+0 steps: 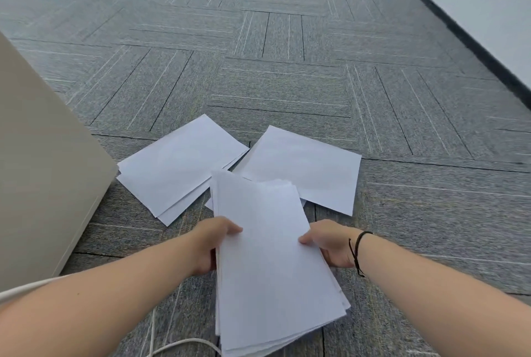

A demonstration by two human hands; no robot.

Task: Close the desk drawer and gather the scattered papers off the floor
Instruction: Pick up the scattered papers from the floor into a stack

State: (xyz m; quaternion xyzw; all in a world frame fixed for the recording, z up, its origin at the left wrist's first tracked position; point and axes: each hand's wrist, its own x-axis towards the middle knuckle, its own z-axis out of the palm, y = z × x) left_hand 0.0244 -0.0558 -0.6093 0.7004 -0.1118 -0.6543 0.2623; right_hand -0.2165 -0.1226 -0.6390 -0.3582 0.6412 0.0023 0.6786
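Underfoot, grey patterned carpet (287, 54) runs to a white wall (474, 11) with a dark skirting strip (459, 28) at far right. A beige cabinet side (43, 169) rises at left; its lower corner touches the nearest loose papers. A white cable (178, 343) lies on the floor near the bottom edge, passing behind the held stack.

Two groups of white sheets lie on the carpet. The left pile (178, 167), several sheets slightly fanned, sits just beside the cabinet. The right sheet (304, 167) lies flat beyond the held stack, and its near-left corner is hidden by that stack. More paper edges peek out below the stack's far end; how many cannot be told.

The held stack (273, 256) is raised above the floor, long axis pointing away from the person, edges uneven.

The left hand (212, 244) grips the stack's left edge, thumb on top, fingers underneath. The right hand (330, 241) clasps the right edge the same way; a dark cord bracelet (356, 250) circles that wrist. Both forearms are bare and reach forward from the near corners.
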